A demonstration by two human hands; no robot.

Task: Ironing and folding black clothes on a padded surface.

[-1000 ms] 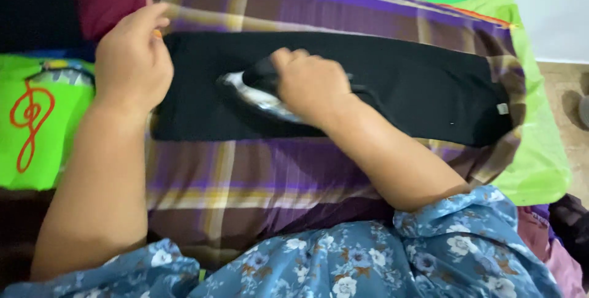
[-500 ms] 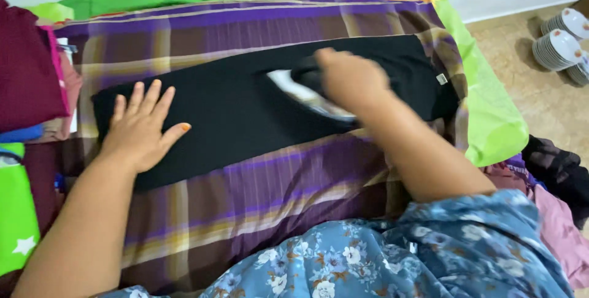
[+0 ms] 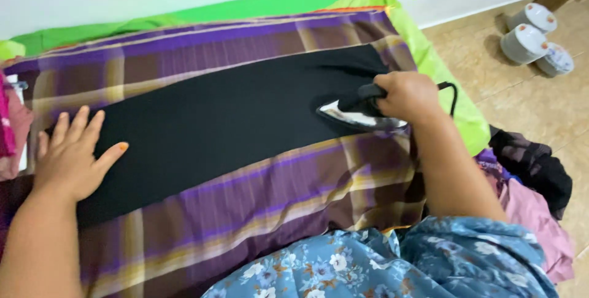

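While right hand (image 3: pixel 410 93) grips iron (image 3: pixel 359 111), no labels show.

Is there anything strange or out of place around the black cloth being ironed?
Only one oddity: stacks of white bowls stand on the tiled floor beside the bed. The flat black cloth looks smooth under the iron.

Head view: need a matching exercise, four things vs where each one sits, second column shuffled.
Things:
1. left hand
2. right hand
3. stacked bowls
4. dark clothes heap

Places:
A. on the floor tiles near the wall, far right
B. flat, fingers spread, on the left end of the black garment
C. on the floor beside the plaid cloth, right of the forearm
D. closed round the handle of the iron, at the garment's right end

Pairs: 1-B, 2-D, 3-A, 4-C
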